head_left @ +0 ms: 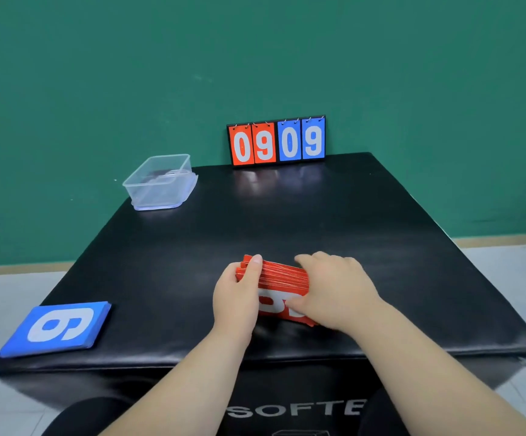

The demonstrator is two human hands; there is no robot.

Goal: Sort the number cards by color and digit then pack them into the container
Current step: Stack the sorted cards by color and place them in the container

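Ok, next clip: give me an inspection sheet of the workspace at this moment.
Surface: black padded table, glossy.
Job's things: red card stack mid-front, held; blue card stack flat at the front-left corner; clear container far left, contents unclear.
Clutter: scoreboard reading 0909, upright at the far edge.
Grippers: left hand and right hand grip opposite ends of the red card stack.
Cables: nothing seen.
Surroundings: green wall, pale floor.

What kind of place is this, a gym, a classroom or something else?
Likely a bare indoor room set up for a sorting exercise, though I can't be sure: a plain green wall, a black padded box serving as the table, and a flip scoreboard at its far edge.
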